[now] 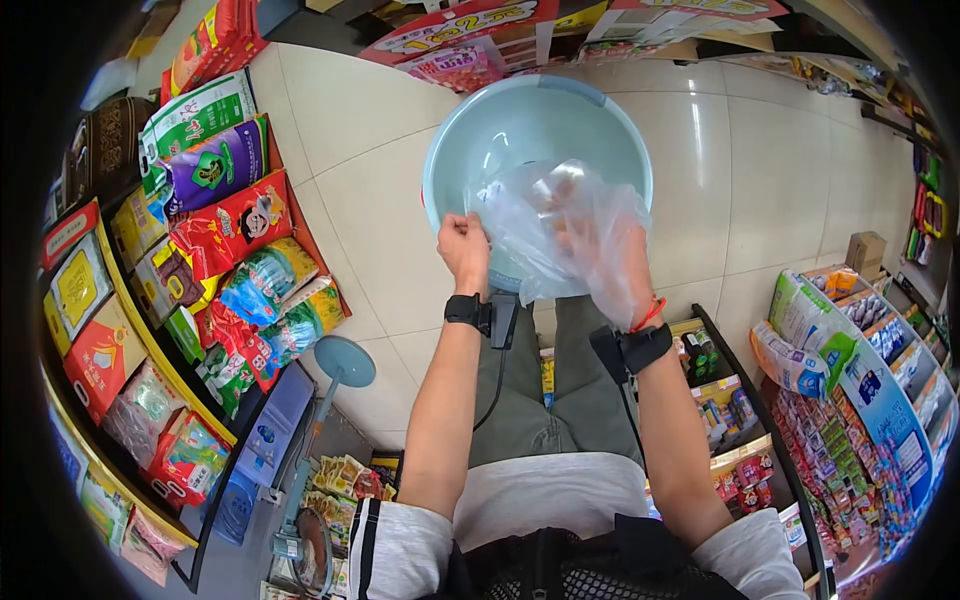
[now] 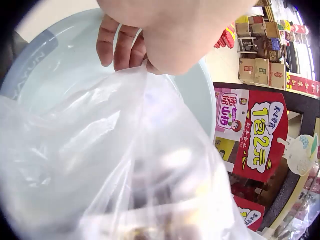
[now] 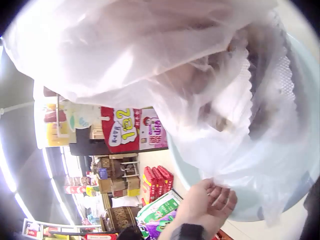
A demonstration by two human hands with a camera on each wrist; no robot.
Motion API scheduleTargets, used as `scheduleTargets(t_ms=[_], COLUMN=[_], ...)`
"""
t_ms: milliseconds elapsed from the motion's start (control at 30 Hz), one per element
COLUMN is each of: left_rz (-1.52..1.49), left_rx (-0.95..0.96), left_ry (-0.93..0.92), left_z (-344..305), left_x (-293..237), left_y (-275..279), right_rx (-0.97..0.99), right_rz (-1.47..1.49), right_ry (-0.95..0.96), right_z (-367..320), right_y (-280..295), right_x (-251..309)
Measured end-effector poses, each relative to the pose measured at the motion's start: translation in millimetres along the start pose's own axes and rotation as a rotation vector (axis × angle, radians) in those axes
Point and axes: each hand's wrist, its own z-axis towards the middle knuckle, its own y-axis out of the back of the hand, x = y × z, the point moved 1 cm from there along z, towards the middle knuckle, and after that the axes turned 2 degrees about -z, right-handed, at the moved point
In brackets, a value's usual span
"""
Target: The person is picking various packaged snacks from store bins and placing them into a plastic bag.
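A clear plastic bag [image 1: 520, 240] hangs over a pale blue basin [image 1: 480, 120]. My left hand [image 1: 465, 250] pinches the bag's edge near the basin's near-left rim; the left wrist view shows this hand [image 2: 155, 45] at the top of the bag [image 2: 100, 145]. My right hand [image 1: 600, 235] is inside the bag, its fingers apart and blurred by the plastic, with nothing seen in its grasp. Plastic covers much of the right wrist view, where serrated edges of the bag [image 3: 200, 135] show and my left hand [image 3: 207, 205] holds it from below.
Bagged goods [image 1: 230, 230] fill shelves at the left. A shelf with red price signs [image 1: 460, 35] stands beyond the basin. At the right are a rack of packets [image 1: 830, 450] and a small carton [image 1: 866, 252]. Tiled floor [image 1: 360, 180] surrounds the basin.
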Motion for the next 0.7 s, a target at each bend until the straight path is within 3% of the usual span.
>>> scheduleTargets(t_ms=[133,233,300,400,500,700], left_rz=[0.05,0.088,0.065,0.092,0.143,0.007], left_rx=[-0.048,-0.103,-0.119,-0.189,-0.052,-0.072], left_ry=[-0.032,-0.069,-0.113,-0.026,-0.069,0.038], left_z=[3.4,4.1,1.3,7.0,4.1,-1.6], left_x=[12.8,22.8,27.0,44.0,44.9,37.1], left_y=[2.2,-1.2,-4.2,-1.0,9.1,30.0], right_rx=[-0.084,-0.156,-0.212,-0.295,-0.291,-0.387], right_rz=[-0.015,0.246,0.256,0.306,0.333,0.395], right_ry=[-0.06,-0.114,-0.044,0.04,0.095,0.118], right_z=[-6.1,-15.8,-24.3,-39.0,-42.0,-56.9], right_y=[8.4,24.2,32.7,49.6,65.2,81.0], right_x=[-7.5,18.5,39.2,69.7,78.8,89.2])
